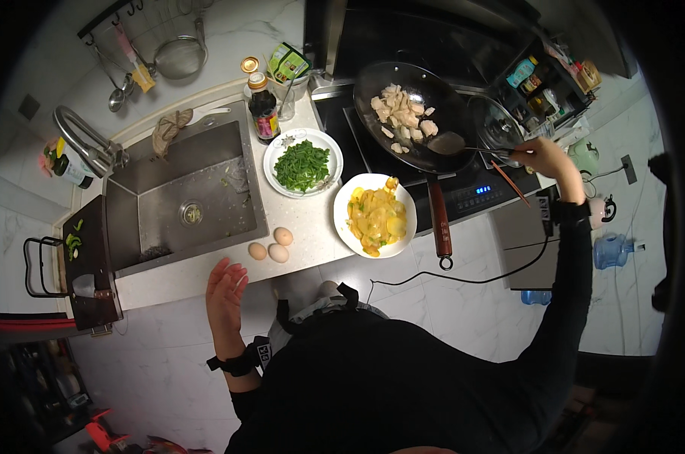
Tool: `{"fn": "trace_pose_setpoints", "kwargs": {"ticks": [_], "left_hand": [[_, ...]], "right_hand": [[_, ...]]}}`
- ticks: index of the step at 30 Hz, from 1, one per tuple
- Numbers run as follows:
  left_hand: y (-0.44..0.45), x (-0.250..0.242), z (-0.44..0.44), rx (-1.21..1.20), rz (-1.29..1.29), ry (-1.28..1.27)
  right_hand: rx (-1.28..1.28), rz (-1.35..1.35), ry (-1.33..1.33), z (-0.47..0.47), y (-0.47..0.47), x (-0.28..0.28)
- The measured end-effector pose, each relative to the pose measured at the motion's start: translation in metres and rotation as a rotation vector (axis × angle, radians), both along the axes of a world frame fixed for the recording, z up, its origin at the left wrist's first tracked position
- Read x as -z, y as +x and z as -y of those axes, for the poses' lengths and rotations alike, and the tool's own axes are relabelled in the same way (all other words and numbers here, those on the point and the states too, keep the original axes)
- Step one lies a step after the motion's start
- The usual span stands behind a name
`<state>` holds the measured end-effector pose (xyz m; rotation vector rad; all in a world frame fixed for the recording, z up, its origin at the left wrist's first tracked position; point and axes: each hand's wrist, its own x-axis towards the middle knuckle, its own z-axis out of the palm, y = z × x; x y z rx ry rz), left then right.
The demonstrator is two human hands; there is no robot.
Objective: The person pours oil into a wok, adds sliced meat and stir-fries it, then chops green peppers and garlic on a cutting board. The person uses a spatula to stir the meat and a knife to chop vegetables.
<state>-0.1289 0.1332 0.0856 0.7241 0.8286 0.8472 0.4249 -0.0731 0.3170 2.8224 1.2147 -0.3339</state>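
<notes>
My right hand (541, 159) grips the handle of a metal spatula (447, 144), whose blade rests inside a black wok (461, 113). Pale meat pieces (402, 113) lie in the wok beside the blade. My left hand (226, 286) is raised with its fingers apart and holds nothing, just off the counter edge near three brown eggs (279, 253). A white plate (341, 227) of cooked yellow slices (377, 215) sits partly over the counter edge. Left of it, a patterned plate (270, 176) holds chopped green vegetables (301, 165).
An uncapped dark sauce bottle (263, 110) stands behind the green vegetables. The steel sink (183, 193) is at left, beside a dark board (87, 306) bearing a cleaver (90, 288). The wok handle (440, 221) projects past the hob's front. Chopsticks (510, 183) and a glass lid (498, 125) lie right of the wok.
</notes>
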Motion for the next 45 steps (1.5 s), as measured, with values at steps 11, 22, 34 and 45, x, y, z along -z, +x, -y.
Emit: {"fn": "trace_pose_setpoints", "kwargs": {"ticks": [11,22,34,45], "left_hand": [[-0.003,-0.003,0.0,0.005,-0.025,0.007],[-0.001,0.0,-0.002,0.02,-0.011,0.002],[0.006,-0.004,-0.002,0.038,-0.004,0.014],[0.003,-0.003,0.002,0.04,-0.006,0.02]], "right_hand": [[-0.345,0.469,0.362,-0.032,-0.033,0.05],[-0.297,0.456,0.237,-0.038,-0.052,0.056],[-0.216,0.222,0.107,-0.002,-0.08,0.062],[-0.088,0.369,0.183,-0.003,-0.068,0.067]]}}
